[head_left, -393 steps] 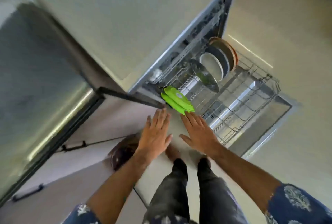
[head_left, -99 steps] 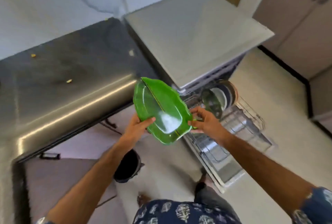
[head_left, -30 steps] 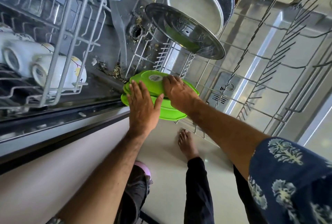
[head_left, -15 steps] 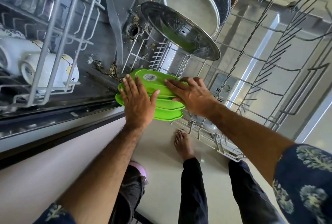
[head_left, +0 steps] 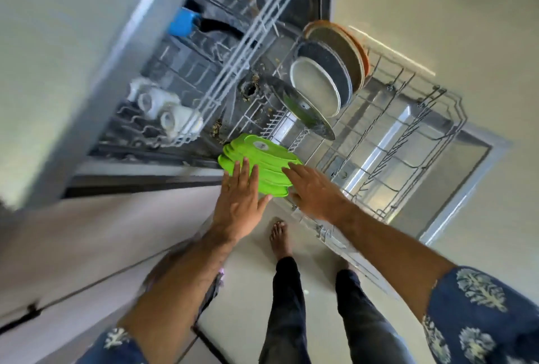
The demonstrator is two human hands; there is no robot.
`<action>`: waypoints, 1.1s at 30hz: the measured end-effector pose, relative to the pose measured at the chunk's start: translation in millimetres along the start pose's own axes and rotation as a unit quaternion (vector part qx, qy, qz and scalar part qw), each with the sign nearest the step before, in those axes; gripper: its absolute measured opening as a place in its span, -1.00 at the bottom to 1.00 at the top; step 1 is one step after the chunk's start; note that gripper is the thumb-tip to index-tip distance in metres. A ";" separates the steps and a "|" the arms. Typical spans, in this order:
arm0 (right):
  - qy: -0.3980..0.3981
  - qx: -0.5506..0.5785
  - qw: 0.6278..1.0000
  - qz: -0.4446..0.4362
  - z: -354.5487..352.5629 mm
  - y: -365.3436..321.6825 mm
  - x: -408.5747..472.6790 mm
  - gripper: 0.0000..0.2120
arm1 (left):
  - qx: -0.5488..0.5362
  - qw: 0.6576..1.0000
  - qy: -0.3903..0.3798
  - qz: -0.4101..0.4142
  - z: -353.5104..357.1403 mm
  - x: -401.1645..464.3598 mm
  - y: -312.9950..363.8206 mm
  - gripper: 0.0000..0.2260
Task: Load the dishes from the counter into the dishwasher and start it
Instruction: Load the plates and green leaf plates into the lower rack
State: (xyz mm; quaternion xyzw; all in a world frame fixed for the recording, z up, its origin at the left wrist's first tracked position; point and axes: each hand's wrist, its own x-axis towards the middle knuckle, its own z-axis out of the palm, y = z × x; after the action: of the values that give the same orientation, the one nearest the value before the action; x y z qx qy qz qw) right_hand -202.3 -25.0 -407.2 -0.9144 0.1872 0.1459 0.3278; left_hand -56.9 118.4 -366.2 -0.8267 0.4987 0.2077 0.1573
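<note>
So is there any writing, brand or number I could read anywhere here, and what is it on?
None can be read.
Round white sticker on the top green plate: print too small and blurred.
White mugs in the upper rack: markings blurred.

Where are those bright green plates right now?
In the head view, the green plates stand stacked at the near left corner of the pulled-out lower rack, just ahead of both hands, left of the steel lid.
</note>
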 end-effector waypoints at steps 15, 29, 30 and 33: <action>0.008 -0.179 0.958 -0.223 -152.5 -255.7 -168.6 -0.20 | -0.060 0.977 0.127 -0.163 -148.7 -330.2 -14.6 -0.32; 0.042 -0.287 0.831 -0.475 -101.4 -596.1 -189.8 -0.28 | -0.146 0.837 0.253 -0.463 -84.5 -639.4 -153.6 -0.32; 0.040 -0.285 0.828 -0.482 -96.7 -613.7 -190.8 -0.30 | -0.152 0.828 0.256 -0.475 -78.1 -653.4 -161.4 -0.32; 0.029 -0.279 0.816 -0.505 -80.6 -665.1 -189.1 -0.33 | -0.170 0.799 0.265 -0.513 -58.7 -691.0 -188.2 -0.30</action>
State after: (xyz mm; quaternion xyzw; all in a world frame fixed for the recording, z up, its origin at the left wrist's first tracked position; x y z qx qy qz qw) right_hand -67.1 444.5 88.7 -0.9366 -0.3405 -0.0209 0.0803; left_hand -166.1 700.9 40.2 -0.9978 -0.0196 -0.0490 -0.0405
